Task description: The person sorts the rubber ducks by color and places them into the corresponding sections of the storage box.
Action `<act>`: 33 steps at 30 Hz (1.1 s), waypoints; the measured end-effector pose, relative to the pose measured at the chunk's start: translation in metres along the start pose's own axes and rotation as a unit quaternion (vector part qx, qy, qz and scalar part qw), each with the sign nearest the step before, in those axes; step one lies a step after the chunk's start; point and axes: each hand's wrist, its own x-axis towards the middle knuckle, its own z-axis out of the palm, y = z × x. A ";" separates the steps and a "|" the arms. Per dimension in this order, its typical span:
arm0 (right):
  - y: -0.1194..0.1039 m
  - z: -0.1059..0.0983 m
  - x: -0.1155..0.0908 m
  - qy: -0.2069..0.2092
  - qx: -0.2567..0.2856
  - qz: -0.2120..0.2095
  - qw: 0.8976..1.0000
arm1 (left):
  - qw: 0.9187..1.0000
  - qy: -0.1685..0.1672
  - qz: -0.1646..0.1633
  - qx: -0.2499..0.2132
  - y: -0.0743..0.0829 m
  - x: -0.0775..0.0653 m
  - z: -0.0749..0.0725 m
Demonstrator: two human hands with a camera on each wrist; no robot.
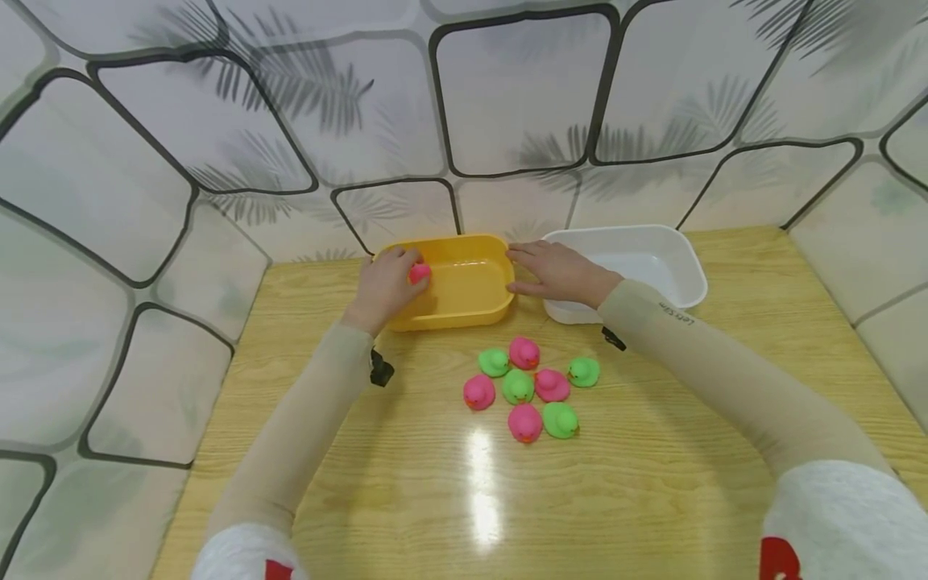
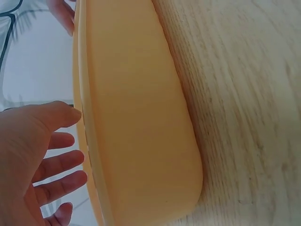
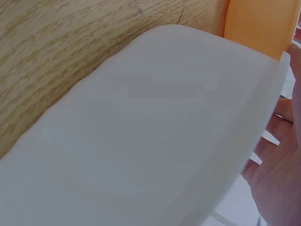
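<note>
My left hand (image 1: 384,288) is over the left end of a yellow tray (image 1: 451,321), its fingers loosely spread. A pink toy duck (image 1: 419,273) shows beside its thumb and forefinger in the head view. In the left wrist view nothing shows between thumb and fingers, and the tray's side wall hides what lies behind it. My right hand (image 1: 561,272) reaches across the left end of a white tray (image 1: 692,282), fingers extended, with fingertips right at the yellow tray's right rim. It holds nothing.
Several pink and green toy ducks (image 1: 518,387) lie grouped on the wooden table (image 1: 406,483) in front of the trays. A patterned wall covering (image 1: 522,97) rises behind the trays and along both sides. A light reflection crosses the tabletop.
</note>
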 end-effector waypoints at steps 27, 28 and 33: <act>-0.002 -0.001 -0.002 0.007 -0.003 -0.003 1.000 | 0.967 0.143 0.183 -0.105 0.032 -0.088 0.033; -0.002 -0.001 -0.003 0.007 -0.002 -0.002 1.000 | 0.966 0.140 0.187 -0.111 0.033 -0.091 0.036; -0.003 0.000 -0.002 0.010 -0.005 -0.003 1.000 | 0.966 0.094 0.201 -0.132 0.044 -0.105 0.049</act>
